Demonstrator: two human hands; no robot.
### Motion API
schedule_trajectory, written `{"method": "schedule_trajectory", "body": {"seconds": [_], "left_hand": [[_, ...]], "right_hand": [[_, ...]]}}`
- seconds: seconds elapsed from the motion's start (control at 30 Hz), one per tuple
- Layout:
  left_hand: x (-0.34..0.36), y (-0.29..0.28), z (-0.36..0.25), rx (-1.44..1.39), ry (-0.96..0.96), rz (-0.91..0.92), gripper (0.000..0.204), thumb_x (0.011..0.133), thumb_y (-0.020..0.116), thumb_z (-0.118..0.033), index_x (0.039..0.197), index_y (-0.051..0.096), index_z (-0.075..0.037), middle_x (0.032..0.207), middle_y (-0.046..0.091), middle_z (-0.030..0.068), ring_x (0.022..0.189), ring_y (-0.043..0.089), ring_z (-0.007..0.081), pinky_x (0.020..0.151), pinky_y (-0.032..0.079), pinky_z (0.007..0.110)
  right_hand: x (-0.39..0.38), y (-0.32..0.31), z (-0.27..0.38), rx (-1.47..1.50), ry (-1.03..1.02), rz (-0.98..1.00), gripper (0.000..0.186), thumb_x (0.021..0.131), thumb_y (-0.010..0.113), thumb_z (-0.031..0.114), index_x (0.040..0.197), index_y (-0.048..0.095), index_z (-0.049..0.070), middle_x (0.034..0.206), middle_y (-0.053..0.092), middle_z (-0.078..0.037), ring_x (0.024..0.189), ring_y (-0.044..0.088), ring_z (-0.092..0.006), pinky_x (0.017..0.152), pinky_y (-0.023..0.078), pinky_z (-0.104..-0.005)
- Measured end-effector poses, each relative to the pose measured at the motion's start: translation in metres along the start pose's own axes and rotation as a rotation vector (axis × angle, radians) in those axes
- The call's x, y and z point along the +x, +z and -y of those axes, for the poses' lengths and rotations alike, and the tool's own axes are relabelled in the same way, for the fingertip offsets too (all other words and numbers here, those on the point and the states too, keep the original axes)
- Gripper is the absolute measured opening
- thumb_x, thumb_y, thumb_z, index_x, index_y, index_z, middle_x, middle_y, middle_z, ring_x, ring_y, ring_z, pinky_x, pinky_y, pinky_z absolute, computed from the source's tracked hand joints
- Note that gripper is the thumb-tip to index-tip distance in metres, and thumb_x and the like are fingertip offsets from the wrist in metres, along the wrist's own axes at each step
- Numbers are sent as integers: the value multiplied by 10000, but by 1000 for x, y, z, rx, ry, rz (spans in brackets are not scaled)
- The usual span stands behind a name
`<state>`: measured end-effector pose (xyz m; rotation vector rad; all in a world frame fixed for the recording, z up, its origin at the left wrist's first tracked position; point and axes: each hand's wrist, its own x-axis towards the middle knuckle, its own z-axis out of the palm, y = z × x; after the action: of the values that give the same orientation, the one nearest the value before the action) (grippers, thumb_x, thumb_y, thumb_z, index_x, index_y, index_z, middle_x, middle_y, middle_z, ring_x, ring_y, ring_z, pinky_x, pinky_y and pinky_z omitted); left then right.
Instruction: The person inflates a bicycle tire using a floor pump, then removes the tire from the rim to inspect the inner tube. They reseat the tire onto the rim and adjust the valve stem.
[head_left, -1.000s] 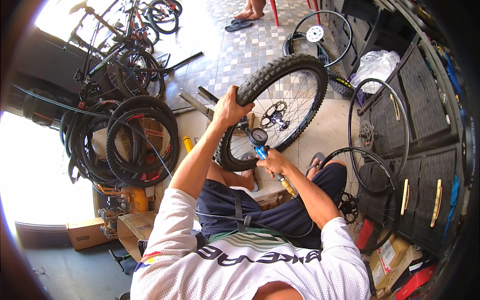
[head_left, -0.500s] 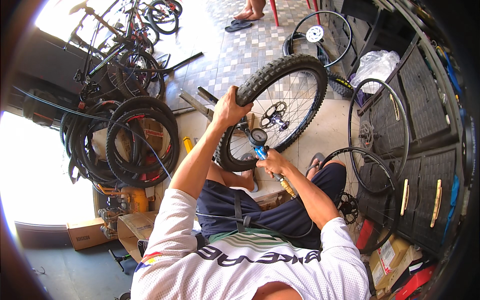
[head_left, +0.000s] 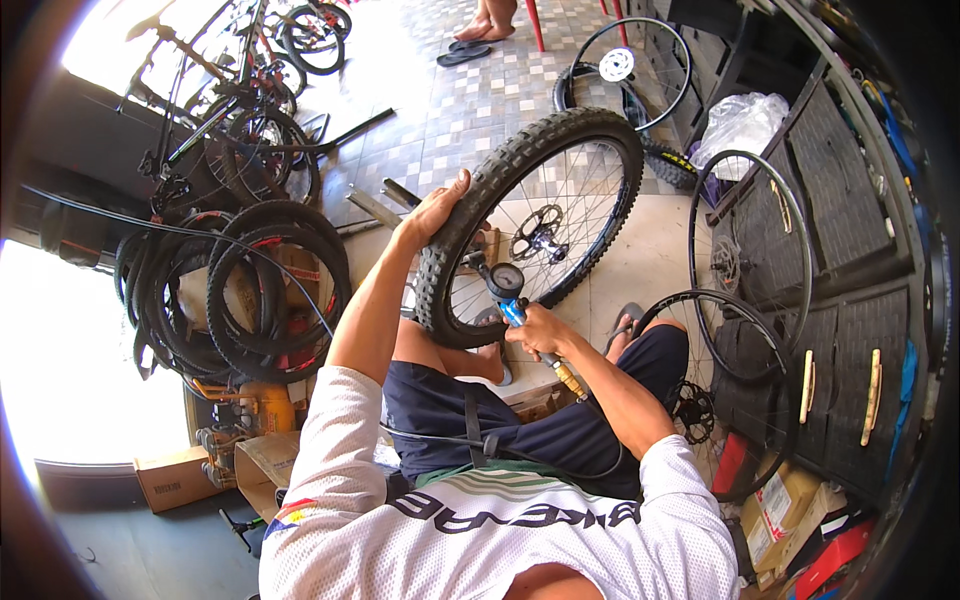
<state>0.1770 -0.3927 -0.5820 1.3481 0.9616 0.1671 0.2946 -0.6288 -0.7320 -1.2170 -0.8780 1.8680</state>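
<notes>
A knobby-tyred bicycle wheel [head_left: 575,126] stands tilted in front of me, with a disc rotor [head_left: 538,233] at its hub. My left hand [head_left: 435,210] holds the tyre at its upper left, thumb raised along the tread and fingertips partly hidden. My right hand [head_left: 538,328] grips a blue inflator gun [head_left: 513,308] with a round dial gauge [head_left: 505,280] at the lower part of the rim. A brass coupling [head_left: 568,381] and a black hose hang below that hand. Behind the wheel, metal fork tubes [head_left: 372,208] lie near my left hand.
Bicycles [head_left: 240,130] and stacked tyres [head_left: 230,250] crowd the left, above an orange compressor [head_left: 268,405] and cardboard boxes [head_left: 165,478]. Spare wheels [head_left: 805,260] lean against dark cabinets [head_left: 845,190] at right. Another person's bare feet [head_left: 478,28] and sandals [head_left: 462,52] are at the top.
The held wheel, both hands and the gauge have shifted slightly left. My left hand has turned a little on the tyre, its fingers less visibly curled over the tread.
</notes>
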Motion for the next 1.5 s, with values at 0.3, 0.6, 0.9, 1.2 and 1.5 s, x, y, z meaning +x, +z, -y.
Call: {"method": "schedule_trajectory", "body": {"seconds": [0.3,0.6,0.9,1.2,1.5], "left_hand": [[17,7,8,198,70,-127,773,949,582,-704,877,736,50,700,727,162,566,716,222,558,599,348],[18,8,6,261,33,-104,699,977,584,-654,891,713,27,720,731,142,578,709,214,561,593,355],[9,-7,11,377,51,-320,826,992,457,-737,949,740,38,783,713,130,685,670,164,672,548,345],[-17,-24,90,379,261,-542,773,1048,417,-661,811,716,10,677,629,46,674,533,121,683,448,341],[-3,-22,92,496,395,-634,727,1073,425,-571,700,635,17,550,512,58,557,460,139,574,406,416]], "right_hand": [[-2,-2,4,-1,19,-5,360,847,717,109,1156,569,-1,583,513,-30,427,482,-126,391,448,-326],[-3,-4,3,-4,11,-14,413,832,717,145,1160,562,-52,570,530,-69,411,517,-163,369,450,-347],[1,-6,-7,19,-6,17,350,839,710,114,1127,572,-31,564,533,-60,407,513,-152,376,442,-333],[-7,-5,-5,-27,21,38,337,859,706,98,1151,565,3,676,562,-41,454,508,-113,376,481,-329],[-6,-5,-2,-1,3,32,327,846,704,96,1128,574,-7,628,526,-19,447,509,-114,373,478,-330]]}}
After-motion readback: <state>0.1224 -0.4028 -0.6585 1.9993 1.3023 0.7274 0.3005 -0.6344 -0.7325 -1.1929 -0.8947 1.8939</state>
